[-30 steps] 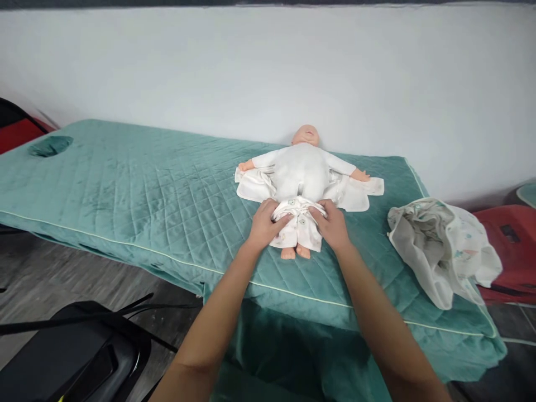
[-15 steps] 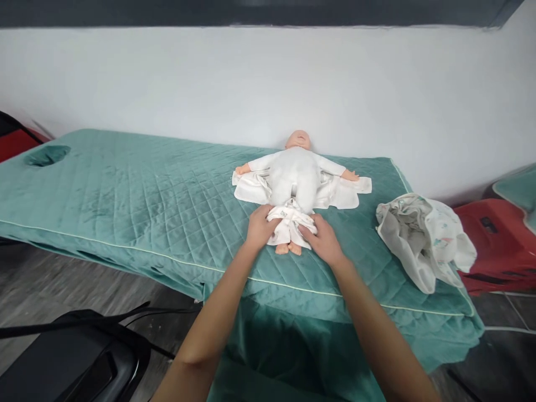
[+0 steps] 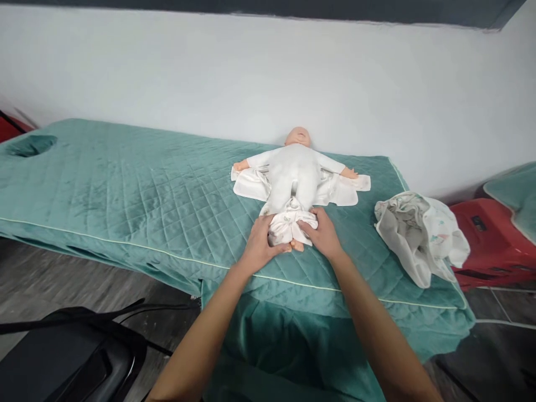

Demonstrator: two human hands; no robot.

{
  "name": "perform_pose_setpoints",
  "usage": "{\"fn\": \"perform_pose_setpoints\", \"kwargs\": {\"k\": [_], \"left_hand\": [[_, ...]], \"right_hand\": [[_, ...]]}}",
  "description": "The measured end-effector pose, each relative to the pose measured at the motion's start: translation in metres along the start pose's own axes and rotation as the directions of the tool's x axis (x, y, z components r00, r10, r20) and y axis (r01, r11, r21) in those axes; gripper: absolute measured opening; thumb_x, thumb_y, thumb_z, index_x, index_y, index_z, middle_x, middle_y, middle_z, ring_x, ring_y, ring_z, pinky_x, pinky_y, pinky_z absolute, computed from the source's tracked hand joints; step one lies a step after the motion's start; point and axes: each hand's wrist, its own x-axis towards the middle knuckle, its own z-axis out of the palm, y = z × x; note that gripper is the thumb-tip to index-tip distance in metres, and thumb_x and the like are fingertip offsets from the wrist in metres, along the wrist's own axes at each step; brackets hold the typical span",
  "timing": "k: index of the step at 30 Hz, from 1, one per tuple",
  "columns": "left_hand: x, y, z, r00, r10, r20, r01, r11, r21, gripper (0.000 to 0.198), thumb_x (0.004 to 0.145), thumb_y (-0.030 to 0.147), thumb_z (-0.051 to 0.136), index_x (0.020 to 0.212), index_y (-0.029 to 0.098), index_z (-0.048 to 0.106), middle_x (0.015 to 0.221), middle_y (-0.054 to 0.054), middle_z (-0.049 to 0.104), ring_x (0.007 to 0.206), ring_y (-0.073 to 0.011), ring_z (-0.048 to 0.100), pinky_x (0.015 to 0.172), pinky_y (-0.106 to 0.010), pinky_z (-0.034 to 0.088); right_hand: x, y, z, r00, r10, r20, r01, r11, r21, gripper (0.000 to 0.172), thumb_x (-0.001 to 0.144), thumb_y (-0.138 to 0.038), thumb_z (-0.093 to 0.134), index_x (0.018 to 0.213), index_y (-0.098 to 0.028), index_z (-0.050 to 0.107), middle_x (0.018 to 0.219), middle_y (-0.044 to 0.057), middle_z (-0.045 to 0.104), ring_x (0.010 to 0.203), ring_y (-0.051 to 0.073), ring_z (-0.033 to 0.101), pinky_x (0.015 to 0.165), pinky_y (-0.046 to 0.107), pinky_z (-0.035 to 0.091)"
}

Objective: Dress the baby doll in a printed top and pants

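A baby doll [image 3: 294,167] in a white bodysuit lies on its back on the teal quilted table [image 3: 138,184], head toward the wall, arms spread. An opened white garment [image 3: 349,192] is spread under its torso. White printed trousers [image 3: 287,220] are bunched low around the doll's legs near the feet. My left hand [image 3: 260,245] grips the trousers on the left side, fingers curled. Gripping their right side is my right hand [image 3: 321,234]. One doll foot shows between my hands.
A crumpled pile of white printed cloth [image 3: 419,234] lies on the table's right end. A face hole [image 3: 29,144] is at the table's far left. A black chair [image 3: 71,357] stands at lower left, a red seat [image 3: 494,240] at right. The wall runs behind.
Both hands have drawn the bunched trousers down the doll's legs toward the feet. The camera view has shifted slightly.
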Motion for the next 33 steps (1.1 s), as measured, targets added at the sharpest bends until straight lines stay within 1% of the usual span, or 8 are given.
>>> {"fn": "perform_pose_setpoints", "kwargs": {"k": [4,11,15,19,22,26,29,33], "left_hand": [[-0.009,0.003,0.005,0.999,0.044,0.023,-0.046,0.992,0.12,0.108,0.063,0.054,0.09,0.15,0.024,0.035,0.14,-0.016,0.048,0.134,-0.0358,0.047,0.115,-0.051,0.039],[-0.009,0.004,0.01,0.997,0.073,-0.02,-0.064,0.954,0.294,0.094,0.071,0.058,0.083,0.148,0.026,0.039,0.132,-0.015,0.051,0.128,-0.0354,0.051,0.111,-0.051,0.043],[-0.007,0.005,0.004,0.998,0.058,-0.006,-0.054,0.955,0.292,0.089,0.072,0.056,0.083,0.146,0.025,0.043,0.127,-0.014,0.054,0.125,-0.0352,0.053,0.108,-0.05,0.045],[-0.002,0.011,-0.009,0.996,0.023,0.084,-0.041,0.974,0.225,0.088,0.072,0.048,0.085,0.147,0.027,0.043,0.127,-0.012,0.055,0.128,-0.034,0.053,0.108,-0.049,0.045],[-0.002,0.02,-0.023,0.99,0.029,0.14,-0.048,0.99,0.136,0.081,0.077,0.043,0.083,0.146,0.027,0.044,0.13,-0.01,0.056,0.128,-0.03,0.053,0.109,-0.044,0.045],[-0.005,0.037,-0.042,0.975,-0.025,0.219,0.012,0.998,0.062,0.062,0.083,0.033,0.075,0.14,0.026,0.051,0.133,-0.008,0.06,0.125,-0.0276,0.057,0.109,-0.041,0.045],[-0.007,0.056,-0.057,0.954,-0.079,0.289,0.084,0.996,-0.006,0.055,0.083,0.026,0.071,0.136,0.024,0.057,0.132,-0.006,0.065,0.119,-0.0278,0.062,0.105,-0.04,0.047],[-0.005,0.081,-0.08,0.893,-0.113,0.436,0.177,0.978,-0.109,0.06,0.083,0.026,0.068,0.141,0.025,0.055,0.127,-0.005,0.068,0.109,-0.0269,0.066,0.091,-0.034,0.054]], "right_hand": [[0.0,-0.005,-0.001,1.0,0.027,-0.009,-0.027,0.999,0.03,0.04,0.084,-0.057,0.066,0.098,-0.019,0.059,0.089,0.002,0.064,0.082,0.02,0.058,0.077,0.032,0.045],[-0.018,-0.019,-0.014,0.984,0.022,0.174,-0.025,1.0,0.013,0.034,0.09,-0.055,0.061,0.092,-0.022,0.064,0.08,0.0,0.065,0.073,0.019,0.059,0.069,0.031,0.042],[-0.024,-0.026,-0.028,0.947,-0.049,0.319,0.053,0.999,-0.003,0.046,0.08,-0.055,0.074,0.111,-0.022,0.063,0.105,0.005,0.071,0.094,0.025,0.063,0.081,0.036,0.047],[-0.019,-0.039,-0.037,0.921,-0.067,0.384,0.148,0.972,-0.183,0.068,0.069,-0.053,0.085,0.122,-0.019,0.06,0.121,0.013,0.068,0.111,0.036,0.061,0.092,0.044,0.045],[-0.017,-0.05,-0.041,0.901,-0.063,0.429,0.181,0.954,-0.24,0.054,0.076,-0.054,0.078,0.115,-0.02,0.061,0.11,0.012,0.071,0.101,0.034,0.064,0.082,0.04,0.045],[-0.014,-0.06,-0.052,0.869,-0.04,0.493,0.133,0.979,-0.155,0.038,0.081,-0.058,0.071,0.095,-0.024,0.062,0.088,0.004,0.071,0.075,0.023,0.063,0.064,0.03,0.04],[-0.009,-0.068,-0.069,0.807,-0.011,0.59,0.078,0.993,-0.088,0.034,0.078,-0.054,0.074,0.09,-0.024,0.063,0.086,0.002,0.07,0.074,0.022,0.061,0.062,0.029,0.04],[0.0,-0.08,-0.091,0.673,-0.012,0.74,-0.004,1.0,0.019,0.04,0.078,-0.055,0.073,0.1,-0.023,0.068,0.095,0.003,0.071,0.081,0.022,0.062,0.065,0.029,0.044]]}}
